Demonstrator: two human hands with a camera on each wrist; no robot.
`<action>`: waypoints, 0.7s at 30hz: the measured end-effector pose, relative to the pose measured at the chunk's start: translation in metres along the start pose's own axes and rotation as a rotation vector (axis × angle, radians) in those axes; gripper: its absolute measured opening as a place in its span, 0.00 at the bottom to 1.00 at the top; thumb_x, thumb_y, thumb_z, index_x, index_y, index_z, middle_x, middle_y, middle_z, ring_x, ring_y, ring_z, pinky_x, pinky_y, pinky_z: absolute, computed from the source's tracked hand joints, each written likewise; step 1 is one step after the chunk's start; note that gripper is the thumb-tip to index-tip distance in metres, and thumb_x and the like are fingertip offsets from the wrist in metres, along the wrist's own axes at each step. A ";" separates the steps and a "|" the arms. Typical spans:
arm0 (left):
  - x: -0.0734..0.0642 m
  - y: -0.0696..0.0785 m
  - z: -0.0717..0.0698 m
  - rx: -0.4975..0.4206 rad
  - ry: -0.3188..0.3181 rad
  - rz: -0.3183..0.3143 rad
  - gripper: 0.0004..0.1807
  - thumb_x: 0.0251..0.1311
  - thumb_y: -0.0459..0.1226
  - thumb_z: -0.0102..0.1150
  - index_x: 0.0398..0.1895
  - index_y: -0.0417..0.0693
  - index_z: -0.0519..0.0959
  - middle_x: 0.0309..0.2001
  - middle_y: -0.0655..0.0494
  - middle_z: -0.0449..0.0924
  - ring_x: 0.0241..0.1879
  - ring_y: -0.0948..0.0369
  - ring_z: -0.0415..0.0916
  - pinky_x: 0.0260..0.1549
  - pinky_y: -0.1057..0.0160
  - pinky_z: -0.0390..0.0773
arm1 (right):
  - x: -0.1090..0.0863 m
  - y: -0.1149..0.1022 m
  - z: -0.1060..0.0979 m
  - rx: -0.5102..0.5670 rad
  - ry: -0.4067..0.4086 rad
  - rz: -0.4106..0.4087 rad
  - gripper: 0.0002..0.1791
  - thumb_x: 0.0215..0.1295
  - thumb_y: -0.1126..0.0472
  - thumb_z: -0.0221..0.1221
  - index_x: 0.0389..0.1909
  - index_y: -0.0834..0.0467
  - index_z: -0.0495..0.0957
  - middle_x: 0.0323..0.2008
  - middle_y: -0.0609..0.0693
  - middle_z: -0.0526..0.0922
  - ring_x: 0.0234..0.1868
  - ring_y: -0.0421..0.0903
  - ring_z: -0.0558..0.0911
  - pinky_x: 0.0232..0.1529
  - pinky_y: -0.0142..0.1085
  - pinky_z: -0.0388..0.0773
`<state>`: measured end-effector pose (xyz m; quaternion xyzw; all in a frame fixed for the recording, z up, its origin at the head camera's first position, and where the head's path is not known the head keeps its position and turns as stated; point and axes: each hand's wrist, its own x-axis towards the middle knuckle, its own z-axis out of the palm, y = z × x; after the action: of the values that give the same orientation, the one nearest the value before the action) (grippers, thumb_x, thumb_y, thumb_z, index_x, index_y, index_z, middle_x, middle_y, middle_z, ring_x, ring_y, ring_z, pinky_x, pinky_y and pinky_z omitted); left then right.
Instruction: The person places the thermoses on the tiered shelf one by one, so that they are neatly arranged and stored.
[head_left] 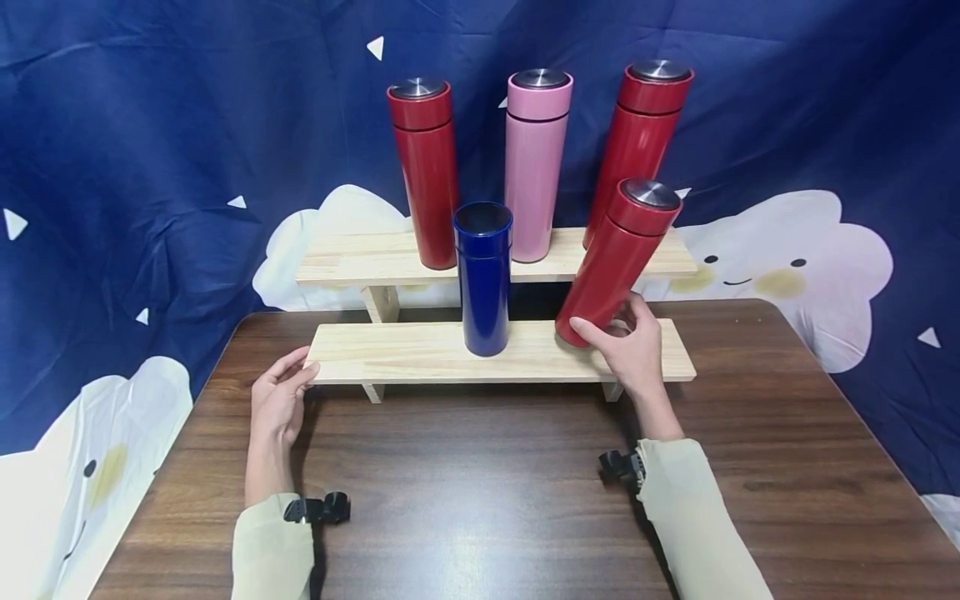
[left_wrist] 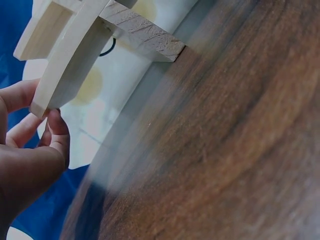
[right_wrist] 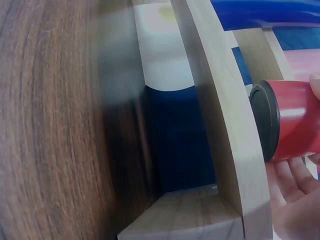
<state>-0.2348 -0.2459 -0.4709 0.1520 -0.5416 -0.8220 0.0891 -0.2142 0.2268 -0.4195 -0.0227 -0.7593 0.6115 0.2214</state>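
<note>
My right hand grips a red thermos bottle low on its body, thumb in front. This bottle is at the right part of the lower board of a two-step wooden shelf. In the right wrist view, the dark base of the red thermos bottle is close to the board; I cannot tell whether it fully rests there. With thumb and fingers, my left hand pinches the lower board's left end, also visible in the left wrist view. A blue thermos bottle stands mid-board, left of the held one.
On the upper board stand a red bottle at left, a pink bottle in the middle and another red bottle at right. The shelf stands at the back of a brown wooden table, before a blue cloud-patterned curtain.
</note>
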 end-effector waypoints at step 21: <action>0.001 0.000 -0.001 0.010 -0.012 -0.002 0.15 0.58 0.18 0.63 0.46 0.37 0.85 0.38 0.52 0.79 0.35 0.61 0.77 0.34 0.70 0.78 | -0.002 0.001 0.011 -0.099 -0.076 -0.003 0.37 0.57 0.52 0.74 0.66 0.58 0.72 0.54 0.54 0.81 0.51 0.46 0.80 0.46 0.29 0.80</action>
<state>-0.2358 -0.2474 -0.4711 0.1480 -0.5462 -0.8201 0.0845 -0.2166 0.2161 -0.4227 -0.0095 -0.7964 0.5734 0.1919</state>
